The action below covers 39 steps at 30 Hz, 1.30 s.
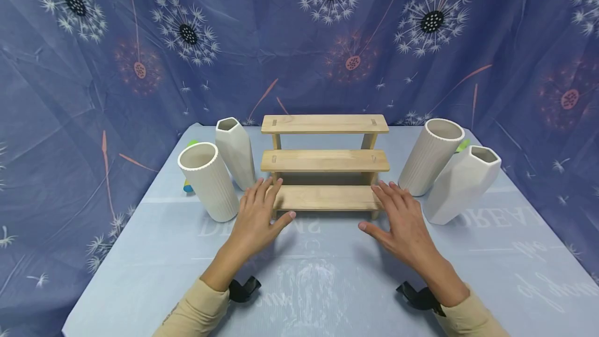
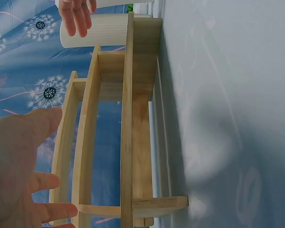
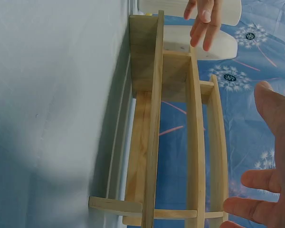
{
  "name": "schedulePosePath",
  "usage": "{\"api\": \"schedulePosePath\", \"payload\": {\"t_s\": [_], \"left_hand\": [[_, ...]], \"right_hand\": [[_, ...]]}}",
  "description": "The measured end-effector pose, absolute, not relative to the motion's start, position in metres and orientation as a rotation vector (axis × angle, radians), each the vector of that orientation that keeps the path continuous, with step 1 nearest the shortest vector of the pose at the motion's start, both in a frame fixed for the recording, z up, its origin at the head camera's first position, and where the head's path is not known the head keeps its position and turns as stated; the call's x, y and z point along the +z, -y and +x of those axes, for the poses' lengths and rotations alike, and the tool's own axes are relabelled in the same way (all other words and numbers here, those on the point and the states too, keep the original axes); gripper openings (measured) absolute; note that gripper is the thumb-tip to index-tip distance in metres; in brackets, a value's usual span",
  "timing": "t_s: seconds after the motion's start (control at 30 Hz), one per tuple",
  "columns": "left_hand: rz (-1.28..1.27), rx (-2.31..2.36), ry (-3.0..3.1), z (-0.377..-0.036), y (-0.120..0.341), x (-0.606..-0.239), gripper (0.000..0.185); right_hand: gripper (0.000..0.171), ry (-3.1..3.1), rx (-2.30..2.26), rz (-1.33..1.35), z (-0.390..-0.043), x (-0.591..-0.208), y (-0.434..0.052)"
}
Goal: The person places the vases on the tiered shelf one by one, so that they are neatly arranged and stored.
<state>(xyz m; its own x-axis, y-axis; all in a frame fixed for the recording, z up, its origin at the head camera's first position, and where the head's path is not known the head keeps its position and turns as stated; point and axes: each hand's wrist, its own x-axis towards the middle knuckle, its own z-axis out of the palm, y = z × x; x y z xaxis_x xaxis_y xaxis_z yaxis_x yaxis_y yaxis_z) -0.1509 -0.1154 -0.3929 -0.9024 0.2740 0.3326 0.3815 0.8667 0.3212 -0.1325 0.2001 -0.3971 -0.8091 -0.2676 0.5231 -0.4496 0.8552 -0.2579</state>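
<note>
Wooden shelf (image 1: 325, 160) stands on the tabletop (image 1: 327, 274) between white vases (image 1: 212, 189), and from far away I see the left hand (image 1: 257, 224) and right hand (image 1: 405, 227) apart, fingers spread, holding nothing, so I think a careless sideways bump could tip one vase over.

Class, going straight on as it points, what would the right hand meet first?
Likely the wooden shelf, near its right end; how high the right hand sits is unclear, so exactly where is uncertain.
</note>
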Motion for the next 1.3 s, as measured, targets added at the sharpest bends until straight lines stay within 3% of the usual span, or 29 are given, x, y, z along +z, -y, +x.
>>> {"api": "schedulePosePath", "payload": {"t_s": [1.3], "left_hand": [[-0.418,-0.973,2.672,-0.16,0.133,-0.398,0.064]], "right_hand": [[0.064,2.469,0.833,0.331,-0.123,-0.393,-0.222]]}}
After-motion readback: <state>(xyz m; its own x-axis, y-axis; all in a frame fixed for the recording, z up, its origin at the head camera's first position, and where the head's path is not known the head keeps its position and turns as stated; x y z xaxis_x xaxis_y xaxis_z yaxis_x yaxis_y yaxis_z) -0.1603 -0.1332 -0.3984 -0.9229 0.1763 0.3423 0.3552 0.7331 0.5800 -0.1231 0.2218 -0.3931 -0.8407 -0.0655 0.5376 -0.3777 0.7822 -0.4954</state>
